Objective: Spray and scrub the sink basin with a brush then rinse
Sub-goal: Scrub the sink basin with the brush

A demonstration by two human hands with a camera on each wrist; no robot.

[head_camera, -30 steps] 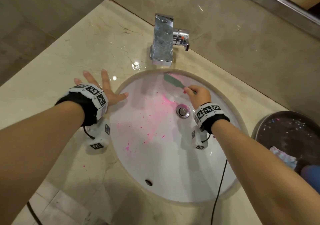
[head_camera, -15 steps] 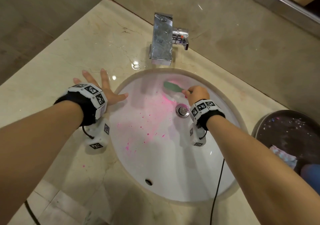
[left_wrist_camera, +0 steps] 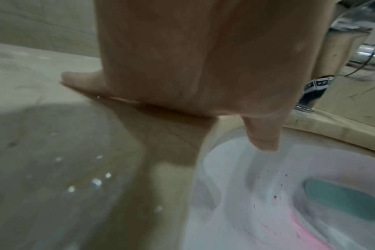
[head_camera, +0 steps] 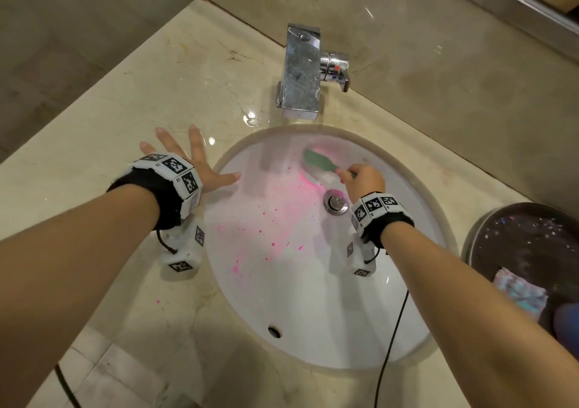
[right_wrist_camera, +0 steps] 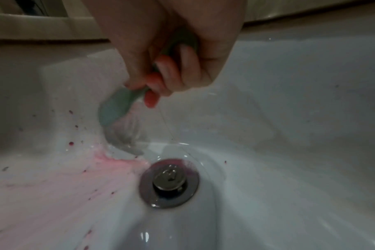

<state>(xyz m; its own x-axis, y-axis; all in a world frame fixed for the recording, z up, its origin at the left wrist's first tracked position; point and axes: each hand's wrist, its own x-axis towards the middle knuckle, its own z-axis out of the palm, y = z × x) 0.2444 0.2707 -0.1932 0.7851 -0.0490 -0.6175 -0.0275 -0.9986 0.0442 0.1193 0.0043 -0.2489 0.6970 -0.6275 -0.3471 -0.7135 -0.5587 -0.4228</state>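
Two hands at one white sink, one brush at work on its far wall.

The right hand [head_camera: 365,179] curls its fingers around the handle of the single green brush [head_camera: 318,160], just beyond the drain [head_camera: 336,204], with the brush head laid against the sink [head_camera: 313,298] wall below the tap [head_camera: 302,72]; the bristles are blurred. The left hand [head_camera: 200,164] lies flat with fingers spread on the tabletop [head_camera: 131,100] to the left of the sink, its thumb reaching over the sink rim. Pink smears and specks run across the sink's left half toward the drain. One overflow hole [head_camera: 273,331] sits at the sink's near edge. To the right of the sink stands one dark round bin [head_camera: 488,235] holding a pale cloth [head_camera: 518,293].
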